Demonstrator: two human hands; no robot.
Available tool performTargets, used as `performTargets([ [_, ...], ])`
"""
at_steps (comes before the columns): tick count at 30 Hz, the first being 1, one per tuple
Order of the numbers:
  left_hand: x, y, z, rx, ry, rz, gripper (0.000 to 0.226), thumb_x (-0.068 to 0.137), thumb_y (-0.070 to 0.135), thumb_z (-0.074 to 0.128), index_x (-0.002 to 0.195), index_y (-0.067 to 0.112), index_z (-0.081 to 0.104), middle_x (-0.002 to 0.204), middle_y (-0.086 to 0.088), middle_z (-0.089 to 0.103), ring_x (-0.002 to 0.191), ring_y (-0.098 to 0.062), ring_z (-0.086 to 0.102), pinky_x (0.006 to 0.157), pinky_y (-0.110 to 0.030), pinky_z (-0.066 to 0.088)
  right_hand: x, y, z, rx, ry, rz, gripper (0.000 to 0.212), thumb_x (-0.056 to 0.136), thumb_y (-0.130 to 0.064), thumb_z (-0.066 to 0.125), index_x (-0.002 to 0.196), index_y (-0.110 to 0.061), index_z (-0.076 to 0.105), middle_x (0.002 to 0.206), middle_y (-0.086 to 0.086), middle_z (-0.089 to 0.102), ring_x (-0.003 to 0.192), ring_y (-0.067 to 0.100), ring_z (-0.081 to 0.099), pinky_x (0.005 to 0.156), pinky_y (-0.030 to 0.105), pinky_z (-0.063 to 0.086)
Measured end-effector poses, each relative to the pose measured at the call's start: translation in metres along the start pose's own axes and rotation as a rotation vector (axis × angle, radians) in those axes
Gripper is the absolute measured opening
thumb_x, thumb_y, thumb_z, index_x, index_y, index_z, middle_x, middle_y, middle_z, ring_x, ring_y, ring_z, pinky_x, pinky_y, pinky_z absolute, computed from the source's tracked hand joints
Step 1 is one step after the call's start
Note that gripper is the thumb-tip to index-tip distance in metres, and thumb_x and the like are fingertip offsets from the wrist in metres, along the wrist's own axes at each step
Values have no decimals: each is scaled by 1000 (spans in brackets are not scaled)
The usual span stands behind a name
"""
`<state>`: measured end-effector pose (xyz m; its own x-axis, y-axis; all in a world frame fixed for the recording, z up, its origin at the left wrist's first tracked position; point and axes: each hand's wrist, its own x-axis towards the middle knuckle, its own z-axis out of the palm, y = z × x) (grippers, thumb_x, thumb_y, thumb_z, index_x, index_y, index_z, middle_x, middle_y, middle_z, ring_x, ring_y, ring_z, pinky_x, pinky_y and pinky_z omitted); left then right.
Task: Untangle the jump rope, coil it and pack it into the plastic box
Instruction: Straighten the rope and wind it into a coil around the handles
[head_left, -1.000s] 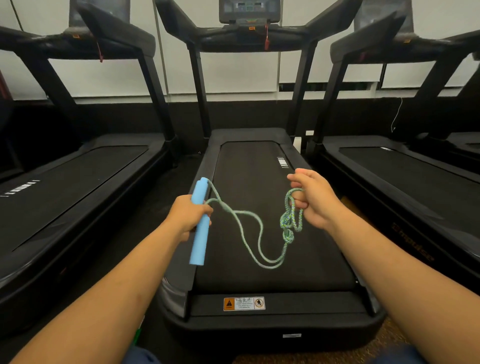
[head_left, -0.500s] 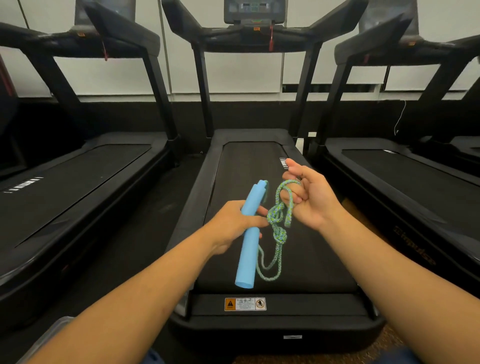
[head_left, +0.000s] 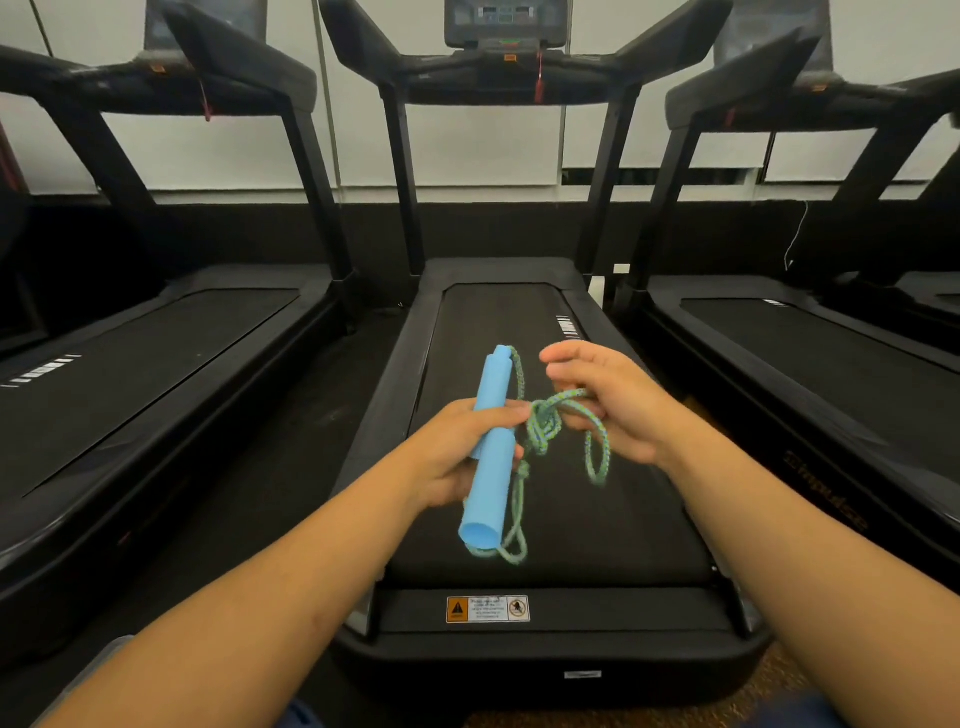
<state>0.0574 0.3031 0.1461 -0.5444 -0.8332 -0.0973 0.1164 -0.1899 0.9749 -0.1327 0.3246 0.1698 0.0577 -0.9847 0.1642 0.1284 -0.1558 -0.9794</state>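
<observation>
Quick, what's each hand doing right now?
Left hand: closed around the blue handle.
Right hand: fingers curled, pinching a loop of the green rope near the knot.

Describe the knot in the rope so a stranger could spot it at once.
Look above the middle treadmill, between the two hands. The knot is a tight green clump just right of the blue handle, unlike the loose loops hanging around it.

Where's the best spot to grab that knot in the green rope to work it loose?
Probably the bunched knot itself, pinched from the right, since the left hand and blue handle crowd its left. The right hand already holds a loop there.
</observation>
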Motion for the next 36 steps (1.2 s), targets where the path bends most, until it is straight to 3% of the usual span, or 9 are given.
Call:
performTargets([
  [6,2,-3,3,181,18,121,11,89,10,73,96,7,66,81,-6,64,64,-17,65,65,-29,58,0,9,6,-133,-83,-2,6,99,-7,60,99,-10,65,67,3,53,50,10,37,47,21,31],
  [9,3,0,-2,108,41,157,12,90,11,73,97,8,64,79,-3,64,62,-15,64,65,-31,57,2,3,-2,24,-58,5,15,104,-9,50,106,-8,65,80,8,65,58,15,57,49,25,44],
  [12,3,5,-8,10,53,159,14,91,16,72,101,9,64,77,-4,61,62,-14,60,60,-29,55,5,12,-14,41,7,-21,21,103,1,47,106,-8,66,97,11,67,78,23,67,63,33,60],
  [16,2,6,-12,-53,23,198,12,93,17,69,100,9,63,84,-12,62,67,-19,61,62,-31,57,4,28,-12,-83,-135,-30,25,96,5,58,117,-4,68,105,13,71,89,24,66,78,35,57],
  [21,3,8,-15,-19,33,239,12,94,17,68,99,6,64,87,-12,64,69,-18,62,64,-31,57,5,24,-6,-103,-211,-47,32,96,-4,61,127,1,65,111,16,71,90,20,65,73,31,53],
  [26,6,4,-24,106,32,249,24,87,22,75,104,7,68,102,-18,64,89,-29,65,86,-47,59,2,21,-4,-97,-265,-9,26,98,-5,58,120,2,69,105,14,72,87,16,68,73,27,53],
  [30,6,4,-28,476,44,338,7,89,13,74,89,8,70,88,-16,67,75,-26,68,73,-40,60,6,25,-5,-266,-200,-28,15,97,-4,62,102,3,74,96,19,69,88,29,59,82,41,47],
  [32,8,2,-28,682,64,369,17,87,17,76,93,3,69,92,-21,67,76,-30,72,72,-44,62,6,26,-3,-330,-175,-34,15,97,-7,63,102,2,74,94,19,69,85,27,57,75,34,48],
  [36,7,5,-28,607,193,435,11,90,7,72,90,-1,64,78,-9,61,60,-13,66,59,-26,54,5,21,-5,-207,-156,-47,11,95,-1,63,103,5,68,86,13,69,73,15,63,64,25,49],
])
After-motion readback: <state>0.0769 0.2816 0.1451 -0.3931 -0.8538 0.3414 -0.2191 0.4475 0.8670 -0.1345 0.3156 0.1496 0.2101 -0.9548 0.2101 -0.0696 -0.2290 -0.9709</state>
